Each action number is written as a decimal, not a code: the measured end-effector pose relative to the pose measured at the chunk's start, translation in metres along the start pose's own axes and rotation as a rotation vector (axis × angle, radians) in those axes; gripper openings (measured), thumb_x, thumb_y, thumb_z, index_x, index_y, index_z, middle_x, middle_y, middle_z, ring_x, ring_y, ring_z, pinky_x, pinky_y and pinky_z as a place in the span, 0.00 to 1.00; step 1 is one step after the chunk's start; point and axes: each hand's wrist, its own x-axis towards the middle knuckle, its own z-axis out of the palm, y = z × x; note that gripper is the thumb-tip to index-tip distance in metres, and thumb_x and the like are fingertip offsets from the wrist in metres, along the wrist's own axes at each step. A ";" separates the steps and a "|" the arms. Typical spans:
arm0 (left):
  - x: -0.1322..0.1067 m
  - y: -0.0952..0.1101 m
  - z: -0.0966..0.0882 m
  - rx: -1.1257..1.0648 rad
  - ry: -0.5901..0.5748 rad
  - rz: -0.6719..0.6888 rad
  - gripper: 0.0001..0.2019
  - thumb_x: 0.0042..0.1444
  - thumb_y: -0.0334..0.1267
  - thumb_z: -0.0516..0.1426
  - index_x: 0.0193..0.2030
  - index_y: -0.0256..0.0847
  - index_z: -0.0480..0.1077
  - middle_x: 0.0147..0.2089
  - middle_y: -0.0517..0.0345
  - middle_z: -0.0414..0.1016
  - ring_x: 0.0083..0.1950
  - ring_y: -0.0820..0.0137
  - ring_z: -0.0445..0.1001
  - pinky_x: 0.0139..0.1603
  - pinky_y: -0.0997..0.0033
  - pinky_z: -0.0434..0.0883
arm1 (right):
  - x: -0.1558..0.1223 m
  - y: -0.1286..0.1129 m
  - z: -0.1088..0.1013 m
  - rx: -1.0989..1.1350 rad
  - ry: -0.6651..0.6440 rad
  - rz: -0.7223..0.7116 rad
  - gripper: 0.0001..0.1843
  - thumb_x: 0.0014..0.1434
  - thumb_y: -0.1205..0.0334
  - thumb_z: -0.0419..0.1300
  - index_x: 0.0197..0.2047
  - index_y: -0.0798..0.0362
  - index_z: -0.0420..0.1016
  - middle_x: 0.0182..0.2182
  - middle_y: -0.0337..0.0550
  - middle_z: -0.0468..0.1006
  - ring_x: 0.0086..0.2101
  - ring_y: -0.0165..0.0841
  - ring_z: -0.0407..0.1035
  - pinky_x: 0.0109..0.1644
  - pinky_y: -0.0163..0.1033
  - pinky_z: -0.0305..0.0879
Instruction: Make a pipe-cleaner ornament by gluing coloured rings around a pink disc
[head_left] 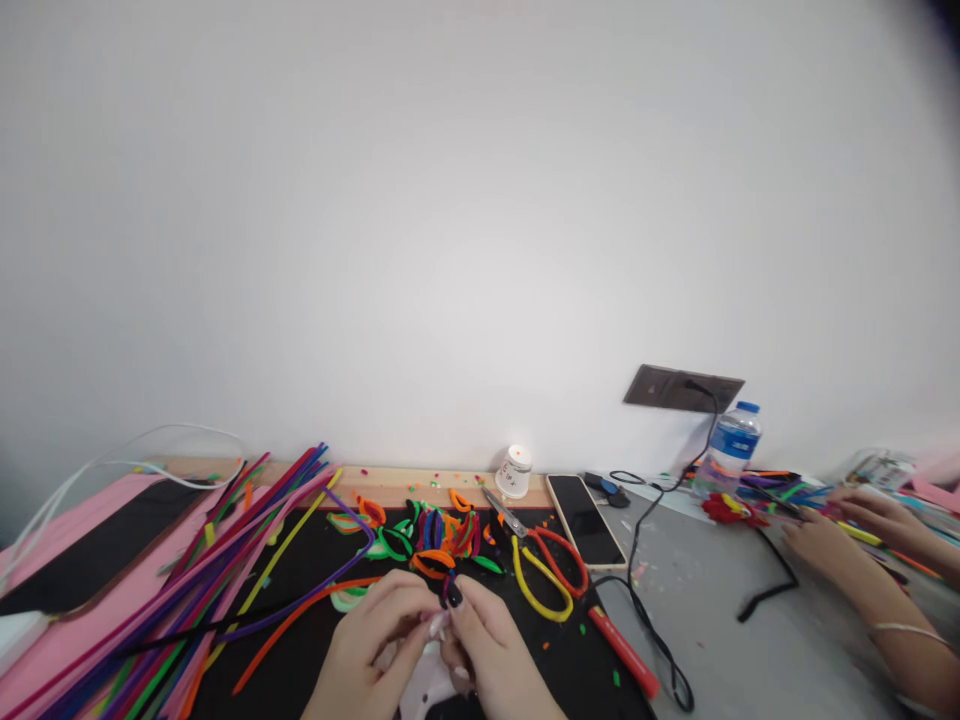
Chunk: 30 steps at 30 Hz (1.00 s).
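My left hand and my right hand meet at the bottom centre, fingertips pinched together. Between them a short bit of purple pipe cleaner pokes up; the rest is covered by my fingers. Just beyond lies a pile of bent pipe cleaner pieces in orange, green, blue and red, several shaped into loops. To the right of my right hand rest scissors with one yellow and one red handle loop. A bundle of long pipe cleaners stretches along the left side.
A black mat lies under my hands. Behind stands an upturned paper cup. Rightward are a phone, a red tube-shaped item, a black cable and a water bottle. Another person's hands work at far right.
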 end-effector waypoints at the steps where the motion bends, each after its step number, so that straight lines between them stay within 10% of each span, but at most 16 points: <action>1: 0.000 0.000 0.000 0.005 -0.005 0.001 0.06 0.57 0.28 0.56 0.34 0.43 0.73 0.32 0.56 0.75 0.32 0.68 0.76 0.32 0.76 0.73 | 0.000 -0.001 0.001 0.039 -0.001 0.021 0.31 0.46 0.31 0.60 0.26 0.50 0.54 0.13 0.24 0.54 0.15 0.20 0.43 0.17 0.29 0.38; 30: 0.001 0.001 -0.001 -0.034 0.069 -0.026 0.06 0.56 0.29 0.56 0.33 0.43 0.74 0.32 0.57 0.75 0.31 0.69 0.76 0.30 0.77 0.74 | -0.002 -0.008 0.000 0.024 -0.094 -0.108 0.26 0.54 0.37 0.59 0.26 0.51 0.57 0.18 0.28 0.56 0.18 0.22 0.46 0.21 0.30 0.41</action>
